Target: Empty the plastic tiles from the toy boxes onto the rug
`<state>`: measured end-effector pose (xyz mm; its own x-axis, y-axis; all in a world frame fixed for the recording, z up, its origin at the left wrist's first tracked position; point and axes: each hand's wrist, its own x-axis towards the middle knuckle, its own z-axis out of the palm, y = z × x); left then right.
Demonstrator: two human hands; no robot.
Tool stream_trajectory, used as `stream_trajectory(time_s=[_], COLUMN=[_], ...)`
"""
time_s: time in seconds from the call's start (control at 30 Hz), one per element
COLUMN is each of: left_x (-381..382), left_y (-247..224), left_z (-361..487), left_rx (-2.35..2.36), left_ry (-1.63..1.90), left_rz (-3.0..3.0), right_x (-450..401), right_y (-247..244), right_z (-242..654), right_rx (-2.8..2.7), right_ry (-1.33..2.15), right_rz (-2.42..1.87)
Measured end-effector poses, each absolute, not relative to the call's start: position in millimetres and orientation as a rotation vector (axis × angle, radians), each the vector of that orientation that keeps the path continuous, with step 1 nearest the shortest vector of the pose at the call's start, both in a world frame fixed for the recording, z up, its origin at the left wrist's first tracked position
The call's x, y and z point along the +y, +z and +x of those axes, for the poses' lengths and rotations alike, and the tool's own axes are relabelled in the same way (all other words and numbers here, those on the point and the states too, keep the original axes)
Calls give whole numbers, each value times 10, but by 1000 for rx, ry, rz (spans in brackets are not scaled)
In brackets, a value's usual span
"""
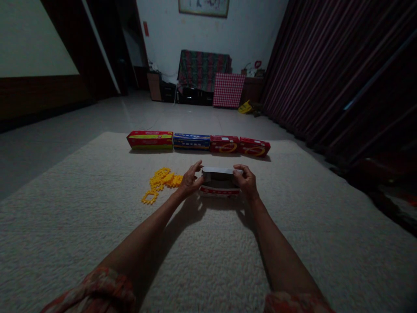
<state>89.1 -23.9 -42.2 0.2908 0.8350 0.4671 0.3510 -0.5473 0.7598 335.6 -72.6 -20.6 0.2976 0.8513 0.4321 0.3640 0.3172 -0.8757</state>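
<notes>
An open cardboard box with a red and white outside sits on the pale textured mat in front of me. Its raised flap shows white, and the inside looks dark. My left hand holds the box's left end, thumb at the edge and index finger pointing up. At the right end, my right hand pinches the flap's corner between thumb and fingers. Just left of my left hand lies a heap of yellow plastic toothed pieces, partly covered by that hand.
Beyond my hands stands a row of closed boxes: a red and yellow box, a blue box, a red box and another red box. The mat lies on a tiled floor. Dark curtains hang at right.
</notes>
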Motion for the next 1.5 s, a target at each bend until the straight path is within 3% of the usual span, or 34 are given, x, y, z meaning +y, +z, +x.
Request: stream_trajectory(time_s=[0.27, 0.8, 1.13, 1.5], left_x=[-417, -387, -383, -345], left_y=[-325, -590, -618, -472], left_z=[797, 786, 723, 750], left_rx=[909, 850, 823, 838], left_ry=[1272, 1264, 1215, 1283], left_rz=[2115, 2255, 2454, 2515], right_x=[-860, -1034, -999, -688], right_y=[-274, -381, -217, -98], right_z=[3363, 3363, 3366, 3438], right_rx=[-1423, -1643, -2028, -2342], right_ry=[316, 173, 84, 246], right_rz=[-1189, -1186, -1251, -1404])
